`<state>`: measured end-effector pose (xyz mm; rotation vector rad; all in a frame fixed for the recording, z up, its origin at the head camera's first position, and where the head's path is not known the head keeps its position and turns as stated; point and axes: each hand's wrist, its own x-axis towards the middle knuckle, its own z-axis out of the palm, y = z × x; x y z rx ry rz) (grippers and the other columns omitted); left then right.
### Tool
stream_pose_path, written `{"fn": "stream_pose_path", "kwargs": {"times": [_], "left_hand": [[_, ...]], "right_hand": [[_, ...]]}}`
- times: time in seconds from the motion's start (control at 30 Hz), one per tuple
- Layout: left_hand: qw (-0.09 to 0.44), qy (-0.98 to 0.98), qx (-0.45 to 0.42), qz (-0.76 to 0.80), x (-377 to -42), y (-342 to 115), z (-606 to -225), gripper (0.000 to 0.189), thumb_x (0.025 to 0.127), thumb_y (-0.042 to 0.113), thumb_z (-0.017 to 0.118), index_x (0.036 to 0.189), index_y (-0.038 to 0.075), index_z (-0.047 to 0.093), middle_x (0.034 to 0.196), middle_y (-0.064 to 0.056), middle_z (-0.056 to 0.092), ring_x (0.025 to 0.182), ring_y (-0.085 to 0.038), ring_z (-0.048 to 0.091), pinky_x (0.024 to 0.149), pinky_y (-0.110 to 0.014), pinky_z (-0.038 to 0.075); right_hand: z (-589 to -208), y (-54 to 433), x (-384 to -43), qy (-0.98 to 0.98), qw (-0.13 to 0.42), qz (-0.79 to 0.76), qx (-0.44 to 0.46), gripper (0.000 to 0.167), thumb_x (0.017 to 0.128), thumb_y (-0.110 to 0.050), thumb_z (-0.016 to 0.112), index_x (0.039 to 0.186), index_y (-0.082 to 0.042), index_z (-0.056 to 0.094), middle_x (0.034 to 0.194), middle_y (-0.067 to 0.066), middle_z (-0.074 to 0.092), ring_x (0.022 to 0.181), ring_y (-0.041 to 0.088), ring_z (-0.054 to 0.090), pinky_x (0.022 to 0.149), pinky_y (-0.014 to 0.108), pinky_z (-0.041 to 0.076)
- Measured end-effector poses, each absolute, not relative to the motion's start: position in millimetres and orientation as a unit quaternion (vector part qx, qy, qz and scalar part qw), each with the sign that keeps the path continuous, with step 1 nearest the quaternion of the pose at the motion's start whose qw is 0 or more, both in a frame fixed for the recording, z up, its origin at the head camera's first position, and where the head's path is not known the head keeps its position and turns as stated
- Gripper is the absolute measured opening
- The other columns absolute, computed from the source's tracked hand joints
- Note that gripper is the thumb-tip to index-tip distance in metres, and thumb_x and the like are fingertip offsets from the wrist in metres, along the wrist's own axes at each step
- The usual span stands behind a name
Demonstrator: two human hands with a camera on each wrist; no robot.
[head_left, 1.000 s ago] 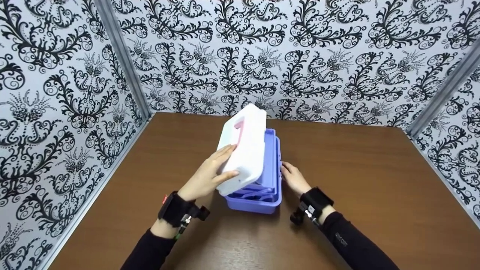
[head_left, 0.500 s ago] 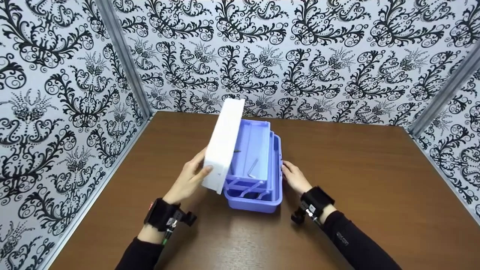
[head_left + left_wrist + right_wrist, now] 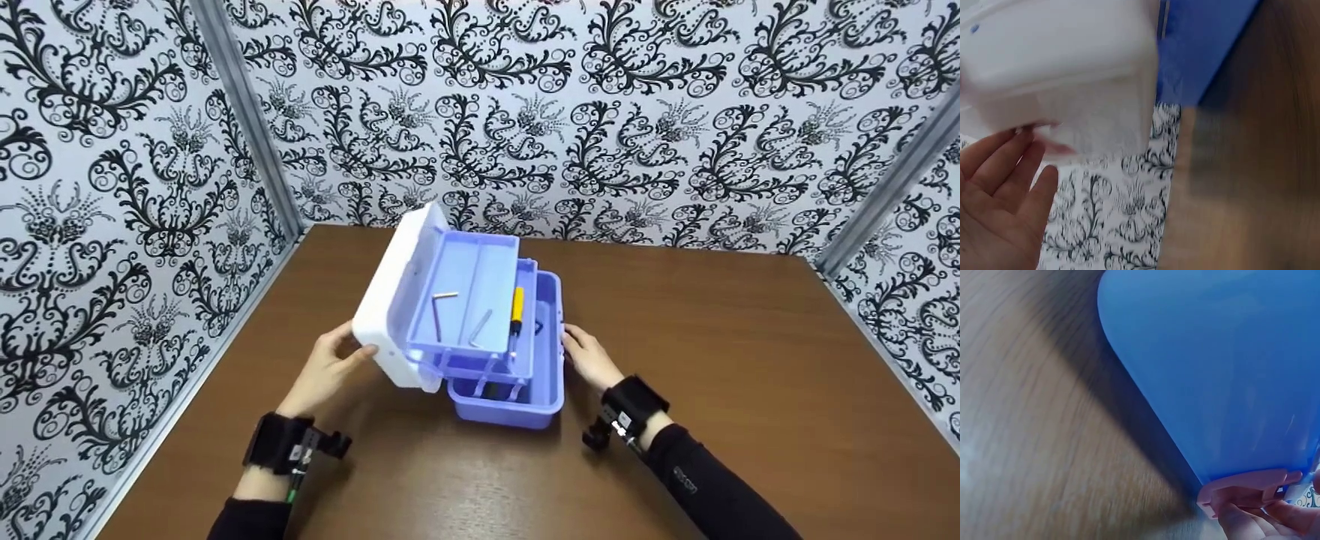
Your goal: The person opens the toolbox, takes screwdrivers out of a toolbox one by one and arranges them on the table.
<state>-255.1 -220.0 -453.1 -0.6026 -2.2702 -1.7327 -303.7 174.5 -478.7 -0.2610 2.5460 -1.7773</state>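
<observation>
A purple toolbox stands on the table with its white lid tilted back to the left. My left hand holds the lid at its near corner, thumb on the end face; in the left wrist view its fingers lie against the lid's outer face. My right hand is at the box's right side, its fingers curled at a pink latch. Two trays are raised in steps. The upper tray bears two hex keys, and the lower one a yellow-handled screwdriver.
A brown wooden table surrounds the box. Patterned walls rise behind and at both sides. Dark small items lie deep in the box, too small to tell. A black camera strap is round each wrist.
The left hand has swung the lid up and over to the left. Both trays have risen and spread with it, bringing the hex keys and screwdriver into sight. The right hand has stayed put.
</observation>
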Motion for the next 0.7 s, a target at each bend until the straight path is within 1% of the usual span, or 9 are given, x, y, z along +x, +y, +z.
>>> {"fn": "stream_pose_path", "kwargs": {"times": [0.07,0.13,0.2,0.33,0.43,0.57,0.67,0.7], "left_hand": [[0.098,-0.771,-0.19,-0.6,-255.1,-226.9,-454.3,0.036,0.09,-0.002,0.065,0.126,-0.007,0.061,0.105,0.005,0.075,0.094,-0.009,0.07,0.085,-0.024,0.058],[0.084,-0.77,-0.18,-0.606,-255.5,-233.5,-456.1,0.035,0.089,-0.001,0.067,0.123,-0.009,0.062,0.098,0.007,0.075,0.087,-0.01,0.07,0.079,-0.027,0.06],[0.069,-0.775,-0.17,-0.605,-255.6,-239.7,-458.7,0.035,0.089,0.001,0.067,0.121,-0.011,0.061,0.095,0.009,0.075,0.084,-0.01,0.07,0.078,-0.028,0.06],[0.04,-0.782,-0.16,-0.601,-255.7,-251.6,-466.6,0.037,0.09,0.004,0.067,0.122,-0.013,0.059,0.097,0.011,0.075,0.088,-0.008,0.07,0.081,-0.026,0.06],[0.023,-0.786,-0.165,-0.596,-255.2,-259.8,-472.5,0.039,0.09,0.006,0.068,0.124,-0.013,0.059,0.1,0.01,0.075,0.09,-0.008,0.07,0.082,-0.027,0.059],[0.009,-0.792,-0.178,-0.584,-255.0,-269.6,-479.0,0.04,0.089,0.007,0.07,0.125,-0.009,0.061,0.102,0.006,0.075,0.091,-0.012,0.07,0.081,-0.028,0.059],[0.001,-0.8,-0.181,-0.572,-255.0,-274.3,-481.0,0.044,0.087,0.01,0.073,0.126,-0.007,0.061,0.11,-0.008,0.075,0.093,-0.011,0.071,0.082,-0.026,0.06],[0.0,-0.806,-0.179,-0.565,-254.9,-275.4,-481.0,0.045,0.087,0.011,0.074,0.126,-0.006,0.061,0.114,-0.012,0.073,0.094,-0.009,0.071,0.084,-0.025,0.059]], "right_hand": [[-478.1,175.4,-303.2,0.822,0.008,-0.563,-0.084,0.04,0.104,-0.005,0.036,0.136,0.017,0.045,0.132,0.036,0.055,0.12,0.041,0.058,0.106,0.049,0.049],[-477.4,175.9,-302.9,0.827,0.002,-0.556,-0.084,0.04,0.104,-0.007,0.037,0.136,0.016,0.046,0.131,0.035,0.056,0.118,0.041,0.059,0.105,0.049,0.049],[-476.9,175.9,-302.6,0.82,0.007,-0.565,-0.088,0.04,0.104,-0.007,0.036,0.136,0.016,0.044,0.132,0.036,0.055,0.12,0.042,0.058,0.106,0.048,0.049],[-477.9,174.6,-302.0,0.806,0.012,-0.584,-0.093,0.04,0.104,-0.005,0.035,0.135,0.018,0.044,0.131,0.036,0.055,0.119,0.04,0.059,0.105,0.045,0.05],[-479.1,173.4,-301.7,0.799,0.015,-0.594,-0.091,0.039,0.104,-0.005,0.034,0.135,0.018,0.044,0.131,0.037,0.055,0.12,0.04,0.058,0.106,0.046,0.05],[-479.6,172.7,-301.6,0.795,0.019,-0.6,-0.089,0.04,0.105,-0.004,0.033,0.136,0.019,0.042,0.133,0.038,0.052,0.124,0.044,0.056,0.109,0.049,0.047],[-479.2,173.3,-301.6,0.797,0.022,-0.596,-0.092,0.04,0.105,-0.004,0.033,0.136,0.019,0.041,0.134,0.038,0.051,0.125,0.045,0.054,0.11,0.05,0.046],[-478.9,173.7,-301.5,0.797,0.024,-0.596,-0.093,0.041,0.105,-0.004,0.033,0.137,0.019,0.041,0.135,0.038,0.051,0.125,0.045,0.054,0.11,0.05,0.045]]}}
